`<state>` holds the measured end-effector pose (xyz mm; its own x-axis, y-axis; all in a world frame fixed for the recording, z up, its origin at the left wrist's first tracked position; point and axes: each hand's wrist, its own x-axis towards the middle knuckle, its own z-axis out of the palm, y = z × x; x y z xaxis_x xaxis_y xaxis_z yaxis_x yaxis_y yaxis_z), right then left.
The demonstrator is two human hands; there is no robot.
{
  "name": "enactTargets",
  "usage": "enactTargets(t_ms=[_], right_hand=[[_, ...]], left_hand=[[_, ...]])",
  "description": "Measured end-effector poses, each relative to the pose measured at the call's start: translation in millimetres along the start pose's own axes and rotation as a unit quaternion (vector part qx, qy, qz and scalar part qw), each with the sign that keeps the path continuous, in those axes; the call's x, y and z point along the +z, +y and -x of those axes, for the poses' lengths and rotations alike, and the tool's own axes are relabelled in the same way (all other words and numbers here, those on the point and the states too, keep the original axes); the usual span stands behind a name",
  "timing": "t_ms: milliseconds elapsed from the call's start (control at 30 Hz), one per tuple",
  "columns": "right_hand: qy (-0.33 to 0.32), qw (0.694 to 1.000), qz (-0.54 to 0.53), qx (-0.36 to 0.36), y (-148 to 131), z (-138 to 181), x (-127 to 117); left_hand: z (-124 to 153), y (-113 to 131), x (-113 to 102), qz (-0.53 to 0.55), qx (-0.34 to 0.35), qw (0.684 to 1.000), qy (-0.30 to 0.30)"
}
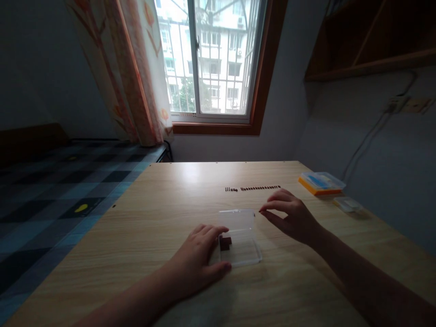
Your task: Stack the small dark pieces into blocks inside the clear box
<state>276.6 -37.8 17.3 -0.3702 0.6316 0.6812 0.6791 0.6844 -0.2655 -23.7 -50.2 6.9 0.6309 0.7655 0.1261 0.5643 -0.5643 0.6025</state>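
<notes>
A clear plastic box (243, 260) stands on the table with its lid (238, 218) swung open at the far side. My left hand (200, 254) grips the box's left end, thumb on the near side and forefinger on the far side. Dark brown pieces (225, 244) lie together at the left inside it. My right hand (291, 215) is right of the lid, thumb and forefinger closed on a small dark piece (260, 211), too small to name. Beyond the box lie a long row of small dark pieces (260, 188) and a shorter group (230, 189).
An orange box with a clear lid (320, 182) and a small clear box (348, 204) are at the table's right edge. A checked bed (102, 181) adjoins the table (153, 218) on the left. A window (218, 59) is behind, and a shelf (371, 63) hangs upper right.
</notes>
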Motion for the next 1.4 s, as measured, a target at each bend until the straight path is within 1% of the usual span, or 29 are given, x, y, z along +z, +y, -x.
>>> enactTargets(t_ms=[100, 200, 300, 467, 600, 700, 800, 867, 1133, 1400], right_hand=[[-0.083, 0.993, -0.069, -0.038, -28.4, 1.1, 2.0], [-0.17, 0.981, -0.083, -0.048, -46.4, 4.1, 12.5], [-0.227, 0.97, -0.073, -0.042, -50.4, 4.2, 20.6], [-0.275, 0.959, -0.025, -0.058, -47.0, -2.5, 22.3], [-0.322, 0.945, 0.0, -0.063, -49.4, -6.8, 22.5], [-0.326, 0.943, 0.008, -0.066, -49.7, -6.7, 22.8], [-0.291, 0.954, 0.017, -0.068, -47.8, -4.3, 20.0], [-0.28, 0.958, 0.02, -0.066, -47.2, -2.4, 16.6], [-0.318, 0.947, -0.006, -0.05, -50.8, -0.5, 10.4], [-0.321, 0.945, 0.008, -0.059, -50.6, -1.7, 14.9]], left_hand=[[0.2, -0.2, 0.2, -0.005, 0.004, 1.0, -0.001], [0.1, 0.5, 1.0, -0.013, 0.009, 1.0, -0.003], [-0.3, 1.8, 2.9, -0.021, 0.016, 1.0, -0.001], [-0.2, 1.2, 7.1, -0.023, 0.027, 0.999, 0.007], [-0.5, 0.6, 8.2, -0.027, 0.028, 0.999, 0.008], [-1.1, 1.4, 7.9, -0.027, 0.024, 0.999, 0.006], [-1.5, 2.3, 7.2, -0.024, 0.026, 0.999, 0.003], [-1.5, 2.6, 6.8, -0.023, 0.028, 0.999, 0.002], [-1.7, 3.8, 6.3, -0.023, 0.022, 0.999, 0.003], [-1.5, 3.5, 7.2, -0.026, 0.024, 0.999, 0.006]])
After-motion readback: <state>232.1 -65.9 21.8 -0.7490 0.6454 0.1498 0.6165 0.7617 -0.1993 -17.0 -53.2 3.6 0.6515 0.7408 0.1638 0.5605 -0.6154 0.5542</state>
